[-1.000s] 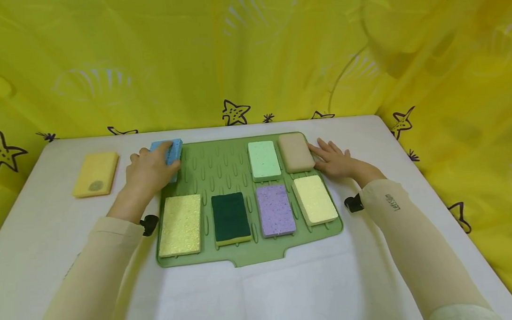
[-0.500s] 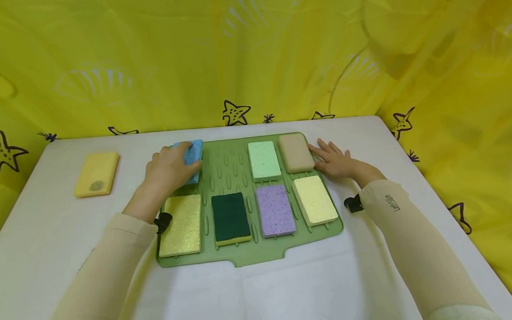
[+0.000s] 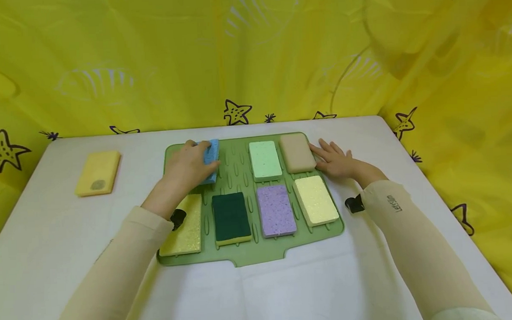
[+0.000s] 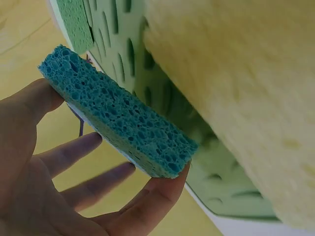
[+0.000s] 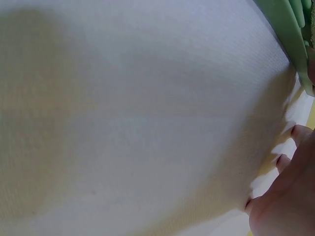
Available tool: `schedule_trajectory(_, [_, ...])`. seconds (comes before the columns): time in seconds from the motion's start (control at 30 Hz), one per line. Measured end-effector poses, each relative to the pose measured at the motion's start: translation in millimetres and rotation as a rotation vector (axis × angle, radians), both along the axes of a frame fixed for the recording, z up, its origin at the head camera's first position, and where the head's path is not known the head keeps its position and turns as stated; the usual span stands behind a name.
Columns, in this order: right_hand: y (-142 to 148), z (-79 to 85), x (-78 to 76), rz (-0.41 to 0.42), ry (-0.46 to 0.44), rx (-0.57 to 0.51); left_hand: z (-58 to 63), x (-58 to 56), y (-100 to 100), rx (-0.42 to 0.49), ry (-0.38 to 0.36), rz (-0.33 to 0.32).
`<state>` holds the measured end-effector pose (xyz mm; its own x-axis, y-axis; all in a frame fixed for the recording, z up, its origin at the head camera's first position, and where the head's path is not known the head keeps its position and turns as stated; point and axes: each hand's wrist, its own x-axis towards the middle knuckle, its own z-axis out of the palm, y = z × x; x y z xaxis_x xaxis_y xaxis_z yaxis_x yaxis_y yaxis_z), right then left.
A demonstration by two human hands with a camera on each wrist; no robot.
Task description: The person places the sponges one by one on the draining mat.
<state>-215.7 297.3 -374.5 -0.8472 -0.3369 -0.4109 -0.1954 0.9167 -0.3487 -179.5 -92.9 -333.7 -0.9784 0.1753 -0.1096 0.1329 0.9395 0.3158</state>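
Note:
My left hand (image 3: 186, 165) grips a blue sponge (image 3: 212, 154) over the back left part of a green ribbed mat (image 3: 259, 257). In the left wrist view, thumb and fingertips pinch the blue sponge (image 4: 120, 115) at its two ends, its porous side facing the camera. Part of it is hidden behind the hand in the head view. At the mat's right edge my right hand (image 3: 336, 162) lies with fingers spread, fingertips right beside a beige sponge (image 3: 297, 153). To the left of that one is a mint green sponge (image 3: 265, 159).
Along the mat's front lie a yellow sponge (image 3: 186, 235), partly covered by my left wrist, a dark green scouring sponge (image 3: 231, 217), a purple sponge (image 3: 276, 210) and a pale yellow sponge (image 3: 315, 200). An orange-yellow sponge (image 3: 99, 171) rests on the white table, left of the mat.
My left hand has carried the blue sponge to the right, from the mat's back left corner further in over the mat. The right hand and the other sponges have stayed put.

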Motion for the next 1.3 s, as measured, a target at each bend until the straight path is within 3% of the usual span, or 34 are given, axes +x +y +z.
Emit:
schedule_trajectory(0.2, [-1, 0.5, -2.3, 0.006, 0.000, 0.018, 1.2, -1.6, 14, -0.058, -0.008, -0.033])
schedule_trajectory(0.53, [-3, 0.9, -1.8, 0.007, 0.003, 0.027, 3.1, -8.0, 34, -0.081, -0.077, -0.026])
schedule_trajectory(1.0, [-1, 2.9, 0.4, -0.005, 0.003, 0.025, 0.2, -9.1, 59, -0.211, -0.059, -0.026])
schedule_trajectory(1.3, [-4, 6.8, 3.0, -0.017, -0.019, -0.018, -5.0, -8.1, 60, -0.239, -0.038, -0.061])
